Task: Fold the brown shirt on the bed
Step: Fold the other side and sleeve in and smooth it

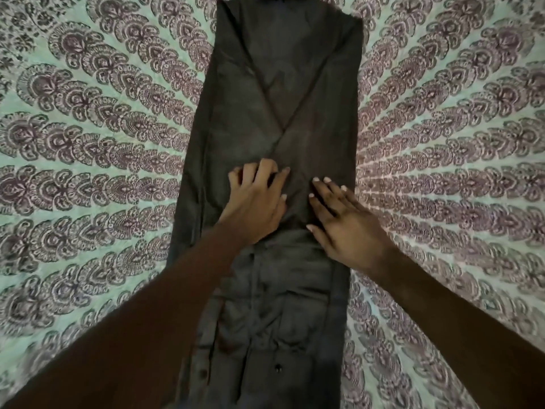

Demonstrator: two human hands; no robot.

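Patterned green-and-purple bedspread [88, 143] covers the whole bed, and the brown shirt [283, 98] lies along its middle as a long narrow strip, sides already turned in and both sleeves crossed in an X [284, 132]. The left hand [253, 208] presses near the sleeve ends with fingers spread and slightly curled, gripping nothing; the right hand [351, 225] lies flat beside it, fingers extended. This looks like smoothing before the lengthwise fold, which likely calls for lifting one end over the other.

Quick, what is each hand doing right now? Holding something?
Left hand: open, fingers bent, pressing on the brown shirt, holding nothing.
Right hand: open and flat on the shirt, holding nothing.
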